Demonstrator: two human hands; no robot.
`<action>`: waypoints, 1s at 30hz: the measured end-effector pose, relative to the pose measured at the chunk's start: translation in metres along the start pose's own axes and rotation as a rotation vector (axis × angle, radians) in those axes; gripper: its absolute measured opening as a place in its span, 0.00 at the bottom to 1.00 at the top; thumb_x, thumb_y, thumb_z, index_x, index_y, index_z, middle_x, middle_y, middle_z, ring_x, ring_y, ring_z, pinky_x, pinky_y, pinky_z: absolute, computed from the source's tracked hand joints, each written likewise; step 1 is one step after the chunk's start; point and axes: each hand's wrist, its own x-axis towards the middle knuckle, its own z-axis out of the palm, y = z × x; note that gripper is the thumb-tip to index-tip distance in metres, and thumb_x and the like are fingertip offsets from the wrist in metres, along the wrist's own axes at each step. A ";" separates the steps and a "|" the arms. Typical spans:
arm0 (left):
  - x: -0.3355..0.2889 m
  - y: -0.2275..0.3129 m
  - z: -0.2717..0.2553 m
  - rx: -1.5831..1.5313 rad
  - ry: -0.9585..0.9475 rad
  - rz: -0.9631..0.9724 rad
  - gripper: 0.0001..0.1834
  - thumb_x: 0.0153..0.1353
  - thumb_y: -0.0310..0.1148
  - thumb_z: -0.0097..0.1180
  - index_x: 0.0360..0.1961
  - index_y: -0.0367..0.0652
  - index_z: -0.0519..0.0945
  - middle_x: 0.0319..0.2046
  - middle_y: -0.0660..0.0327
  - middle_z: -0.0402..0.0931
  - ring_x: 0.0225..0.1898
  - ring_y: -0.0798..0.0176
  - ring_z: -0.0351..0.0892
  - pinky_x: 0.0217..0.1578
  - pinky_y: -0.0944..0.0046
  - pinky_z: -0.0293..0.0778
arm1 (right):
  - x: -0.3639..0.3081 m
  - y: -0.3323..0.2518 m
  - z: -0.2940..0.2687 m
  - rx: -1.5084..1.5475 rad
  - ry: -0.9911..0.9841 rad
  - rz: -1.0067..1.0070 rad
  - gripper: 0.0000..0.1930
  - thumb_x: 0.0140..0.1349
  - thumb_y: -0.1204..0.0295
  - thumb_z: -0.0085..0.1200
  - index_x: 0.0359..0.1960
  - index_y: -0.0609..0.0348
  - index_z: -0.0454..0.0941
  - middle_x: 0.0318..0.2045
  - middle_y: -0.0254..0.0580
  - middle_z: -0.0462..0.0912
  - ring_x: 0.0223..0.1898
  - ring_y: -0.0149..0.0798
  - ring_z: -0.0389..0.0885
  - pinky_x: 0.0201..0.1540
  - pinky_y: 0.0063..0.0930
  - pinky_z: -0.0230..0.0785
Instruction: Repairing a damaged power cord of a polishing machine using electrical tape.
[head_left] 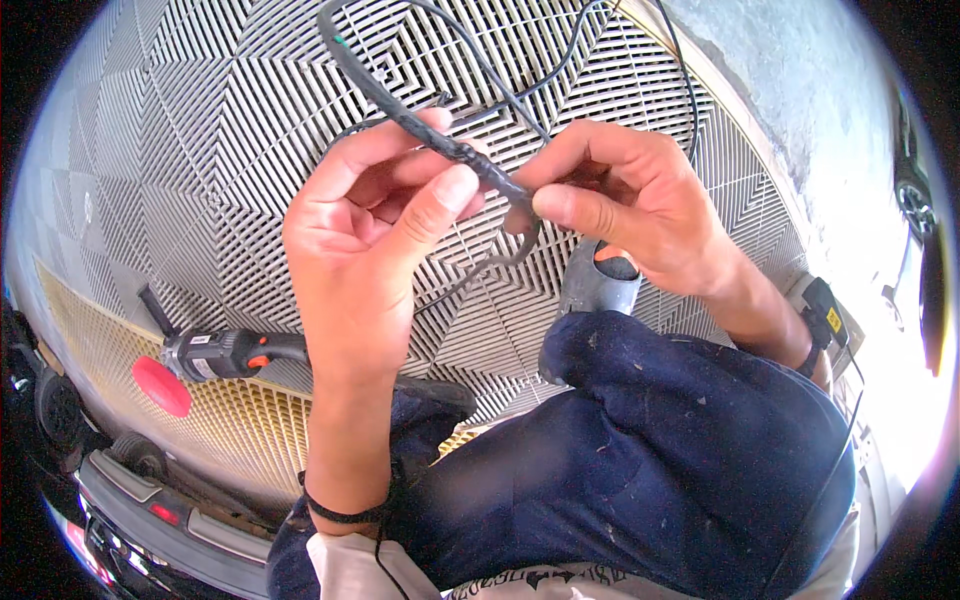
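My left hand (365, 215) pinches a black taped cable bundle (430, 135) between thumb and fingers, held up over the floor. My right hand (625, 195) grips the same bundle just to the right, thumb and forefinger closed on its end, where a short grey wire tail (510, 255) curls down. The bundle runs up and left in a loop, and thin black wires (520, 90) trail off toward the top. Both hands meet at the middle of the view, above my knees in dark blue trousers (680, 440).
Grey ribbed floor tiles (200, 150) cover the ground, with a yellow tile strip (240, 420) at lower left. A polisher with a red pad (215, 360) lies at left. A grey shoe tip (600, 285) shows under my right hand. A car bumper (150, 510) sits at bottom left.
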 end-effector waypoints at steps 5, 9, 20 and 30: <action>-0.001 -0.001 -0.001 -0.045 -0.053 -0.014 0.19 0.60 0.21 0.58 0.53 0.34 0.73 0.40 0.55 0.80 0.39 0.65 0.81 0.41 0.68 0.79 | -0.001 -0.004 -0.003 0.201 -0.081 0.101 0.12 0.67 0.70 0.50 0.45 0.67 0.75 0.32 0.37 0.82 0.35 0.25 0.79 0.38 0.18 0.71; -0.004 0.002 -0.001 -0.046 -0.077 -0.020 0.18 0.61 0.22 0.56 0.53 0.33 0.73 0.39 0.55 0.80 0.37 0.66 0.81 0.40 0.67 0.79 | -0.003 0.000 -0.003 0.434 -0.196 0.215 0.13 0.69 0.67 0.48 0.45 0.65 0.75 0.32 0.38 0.83 0.33 0.26 0.80 0.33 0.17 0.71; -0.004 -0.012 0.019 0.336 0.061 0.248 0.13 0.62 0.20 0.52 0.48 0.30 0.72 0.35 0.58 0.78 0.35 0.69 0.79 0.38 0.69 0.76 | -0.009 -0.009 0.003 -0.075 0.049 0.118 0.08 0.66 0.73 0.50 0.43 0.65 0.74 0.33 0.41 0.83 0.34 0.27 0.81 0.35 0.18 0.73; -0.020 -0.018 0.015 0.808 0.093 0.351 0.20 0.51 0.24 0.55 0.47 0.37 0.70 0.35 0.49 0.72 0.34 0.47 0.76 0.37 0.54 0.73 | 0.004 -0.005 0.027 -0.792 0.056 -0.027 0.10 0.54 0.74 0.57 0.38 0.64 0.77 0.31 0.53 0.82 0.33 0.50 0.83 0.37 0.38 0.72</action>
